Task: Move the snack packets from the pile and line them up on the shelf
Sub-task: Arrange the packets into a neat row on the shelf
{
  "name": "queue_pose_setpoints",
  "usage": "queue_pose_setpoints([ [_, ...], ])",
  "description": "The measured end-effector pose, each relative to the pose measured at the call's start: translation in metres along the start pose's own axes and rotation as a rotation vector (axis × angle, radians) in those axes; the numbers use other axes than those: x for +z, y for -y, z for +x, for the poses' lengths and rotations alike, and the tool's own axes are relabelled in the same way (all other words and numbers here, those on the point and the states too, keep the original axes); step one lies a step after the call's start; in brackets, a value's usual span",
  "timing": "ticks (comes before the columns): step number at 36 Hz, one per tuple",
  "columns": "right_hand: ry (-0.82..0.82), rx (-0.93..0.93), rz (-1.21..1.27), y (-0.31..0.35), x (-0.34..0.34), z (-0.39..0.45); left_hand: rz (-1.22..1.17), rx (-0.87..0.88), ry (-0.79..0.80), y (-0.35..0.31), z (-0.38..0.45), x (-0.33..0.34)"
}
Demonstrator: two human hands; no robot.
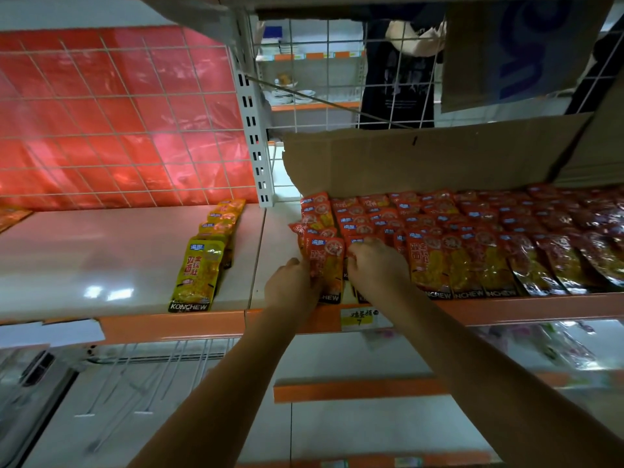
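A red snack packet (326, 265) at the shelf (135, 251) front is pinched between left hand (290, 288) and right hand (378, 265); yellow packets (202, 261) lie at 9 o'clock.

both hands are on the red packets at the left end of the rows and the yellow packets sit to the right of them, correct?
Not quite. The head view shows the yellow packets to the left of the red packets, across a bare stretch of shelf. The left hand and right hand are on the red packets, at the rows' left end.
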State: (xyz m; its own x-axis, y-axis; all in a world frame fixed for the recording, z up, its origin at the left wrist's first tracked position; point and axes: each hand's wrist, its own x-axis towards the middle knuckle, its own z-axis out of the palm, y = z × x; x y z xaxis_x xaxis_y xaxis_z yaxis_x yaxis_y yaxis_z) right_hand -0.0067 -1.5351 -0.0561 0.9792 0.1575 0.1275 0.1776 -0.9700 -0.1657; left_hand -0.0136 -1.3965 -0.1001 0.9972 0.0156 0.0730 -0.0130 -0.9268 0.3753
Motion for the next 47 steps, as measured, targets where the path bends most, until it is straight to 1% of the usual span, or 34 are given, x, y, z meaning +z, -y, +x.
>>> queue_pose_setpoints([
  [4, -0.014, -0.030, 0.009, 0.005, 0.003, -0.002, -0.045, 0.038, -0.020, 0.006, -0.001, -0.009],
  [10, -0.060, -0.120, 0.023, 0.028, 0.011, 0.001, 0.020, 0.130, -0.156, 0.035, -0.006, -0.033],
  [14, -0.097, -0.187, 0.021, 0.063, 0.018, 0.013, 0.005, 0.146, -0.238, 0.061, -0.013, -0.052],
  [17, -0.073, -0.252, 0.044, 0.097, 0.022, 0.023, -0.062, 0.113, -0.286, 0.089, -0.016, -0.065],
  [20, -0.048, -0.314, 0.008, 0.136, 0.028, 0.034, -0.035, 0.084, -0.341, 0.121, -0.017, -0.081],
  [22, -0.060, -0.341, 0.001, 0.164, 0.032, 0.041, -0.031, 0.056, -0.348, 0.148, -0.018, -0.092],
  [25, -0.040, -0.351, 0.031, 0.216, 0.043, 0.053, -0.033, 0.053, -0.404, 0.199, -0.017, -0.111],
  [30, -0.027, -0.426, 0.022, 0.322, 0.065, 0.080, -0.008, 0.040, -0.446, 0.302, -0.015, -0.152],
  [34, -0.036, -0.452, 0.062, 0.409, 0.079, 0.098, 0.024, 0.008, -0.425, 0.388, -0.018, -0.191],
  [38, -0.021, -0.459, 0.099, 0.483, 0.099, 0.112, 0.063, -0.031, -0.393, 0.461, -0.017, -0.226],
  [40, -0.011, -0.439, 0.105, 0.512, 0.107, 0.119, 0.073, -0.032, -0.382, 0.493, -0.013, -0.240],
  [45, 0.034, -0.381, 0.133, 0.566, 0.128, 0.133, 0.076, -0.110, -0.367, 0.564, -0.004, -0.259],
  [47, 0.049, -0.343, 0.137, 0.582, 0.135, 0.138, 0.107, -0.144, -0.327, 0.587, -0.001, -0.264],
])
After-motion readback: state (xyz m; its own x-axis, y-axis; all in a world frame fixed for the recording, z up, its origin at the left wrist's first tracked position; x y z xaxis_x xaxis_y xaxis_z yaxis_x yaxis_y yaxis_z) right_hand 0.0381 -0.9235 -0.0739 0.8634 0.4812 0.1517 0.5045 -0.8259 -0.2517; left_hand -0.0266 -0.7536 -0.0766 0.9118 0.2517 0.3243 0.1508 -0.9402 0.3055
